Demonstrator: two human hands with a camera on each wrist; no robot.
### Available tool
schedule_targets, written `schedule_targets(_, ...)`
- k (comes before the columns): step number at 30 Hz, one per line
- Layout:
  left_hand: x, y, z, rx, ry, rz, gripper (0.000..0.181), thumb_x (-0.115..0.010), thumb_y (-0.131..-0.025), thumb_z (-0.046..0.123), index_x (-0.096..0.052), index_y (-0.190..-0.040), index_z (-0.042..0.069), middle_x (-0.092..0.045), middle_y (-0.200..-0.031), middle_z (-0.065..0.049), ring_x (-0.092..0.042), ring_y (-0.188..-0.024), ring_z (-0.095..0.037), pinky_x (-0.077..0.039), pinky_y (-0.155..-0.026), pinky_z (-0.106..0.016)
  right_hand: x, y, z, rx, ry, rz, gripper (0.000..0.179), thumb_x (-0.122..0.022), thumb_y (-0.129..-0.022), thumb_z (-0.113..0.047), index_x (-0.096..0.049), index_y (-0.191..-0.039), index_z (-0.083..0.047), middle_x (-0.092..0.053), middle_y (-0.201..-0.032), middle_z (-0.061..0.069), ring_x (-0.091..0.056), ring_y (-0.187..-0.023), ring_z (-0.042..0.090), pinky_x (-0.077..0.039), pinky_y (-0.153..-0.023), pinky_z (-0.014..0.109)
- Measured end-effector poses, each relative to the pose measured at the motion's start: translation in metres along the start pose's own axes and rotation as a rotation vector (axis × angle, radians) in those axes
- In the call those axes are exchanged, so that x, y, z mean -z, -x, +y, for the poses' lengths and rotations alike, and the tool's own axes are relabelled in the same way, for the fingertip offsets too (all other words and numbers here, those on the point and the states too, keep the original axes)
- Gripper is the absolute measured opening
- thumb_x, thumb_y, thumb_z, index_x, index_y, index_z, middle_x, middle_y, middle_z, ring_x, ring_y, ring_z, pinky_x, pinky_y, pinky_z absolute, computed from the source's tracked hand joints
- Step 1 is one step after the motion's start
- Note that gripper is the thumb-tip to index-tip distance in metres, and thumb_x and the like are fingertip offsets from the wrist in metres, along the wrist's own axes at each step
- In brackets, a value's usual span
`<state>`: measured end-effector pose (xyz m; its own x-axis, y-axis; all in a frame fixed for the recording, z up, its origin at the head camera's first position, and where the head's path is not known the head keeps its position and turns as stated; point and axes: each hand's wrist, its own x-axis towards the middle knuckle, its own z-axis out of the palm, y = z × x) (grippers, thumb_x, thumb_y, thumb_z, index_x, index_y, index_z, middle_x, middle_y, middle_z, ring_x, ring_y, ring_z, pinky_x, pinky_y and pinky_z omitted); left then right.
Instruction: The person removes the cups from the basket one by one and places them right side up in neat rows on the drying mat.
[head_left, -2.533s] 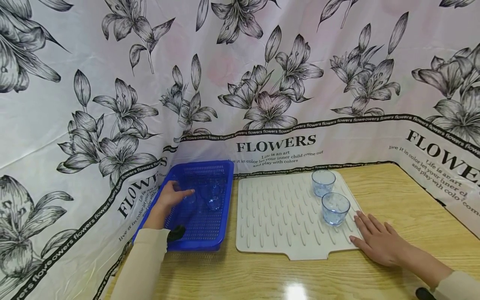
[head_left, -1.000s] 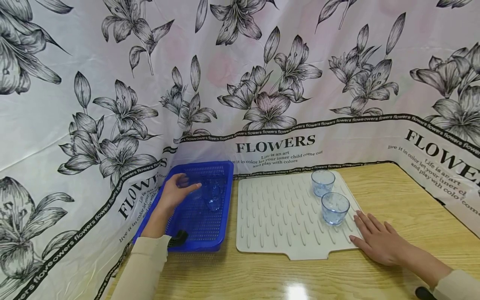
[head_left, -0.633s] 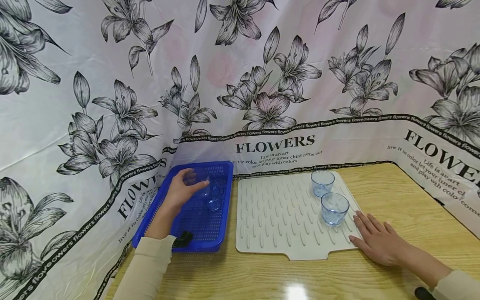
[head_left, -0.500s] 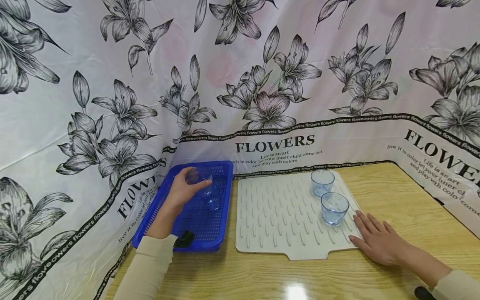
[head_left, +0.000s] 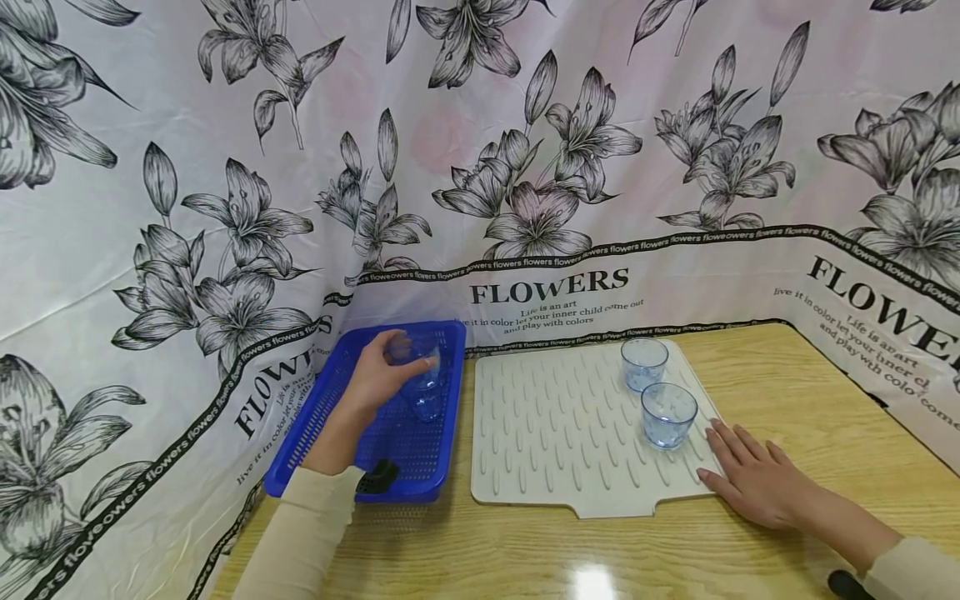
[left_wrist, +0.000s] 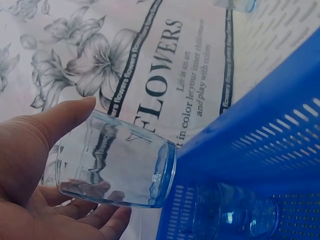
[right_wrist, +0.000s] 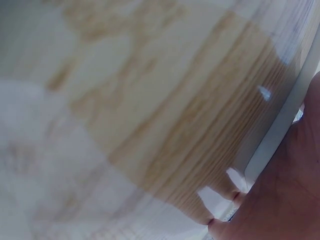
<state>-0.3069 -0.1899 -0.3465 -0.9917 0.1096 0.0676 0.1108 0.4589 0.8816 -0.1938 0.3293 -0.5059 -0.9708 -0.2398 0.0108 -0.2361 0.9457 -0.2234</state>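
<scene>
My left hand (head_left: 378, 373) grips a clear bluish glass (left_wrist: 117, 162) over the blue basket (head_left: 401, 492), thumb on one side and fingers curled round the other. In the left wrist view the glass lies sideways across the picture, its thick blue base pointing away from the palm. Another glass (left_wrist: 235, 212) stays inside the basket, below the held one. My right hand (head_left: 761, 483) lies flat with fingers straight, its fingertips at the right edge of the white ridged draining board (head_left: 555, 433). Two bluish glasses, a front one (head_left: 668, 417) and a back one (head_left: 643, 365), stand upright on that board.
The wooden table (head_left: 510, 554) carries the basket at the left and the board beside it. A flower-printed curtain (head_left: 555, 208) rises behind and along both sides, close against the basket's left side.
My left hand has come up from the basket's left side and moved right, lifting the glass past the one still inside. The right hand and the board's two glasses have stayed put.
</scene>
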Motion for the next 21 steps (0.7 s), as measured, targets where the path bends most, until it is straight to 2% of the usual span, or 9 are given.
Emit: schedule_targets(21, -0.034, -0.011, 0.021, -0.053, -0.007, -0.047, 0.085, -0.081, -0.089, 0.033, -0.036, -0.156, 0.009, -0.049, -0.151, -0.013, -0.044, -0.140, -0.034, -0.044, -0.108, -0.054, 0.004, 0.001, -0.003, -0.001, 0.000, 0.000, 0.076, -0.047, -0.107, -0.048, -0.036, -0.151, 0.012, -0.030, -0.158, 0.034, -0.025, -0.143, 0.058, -0.019, -0.107, 0.080)
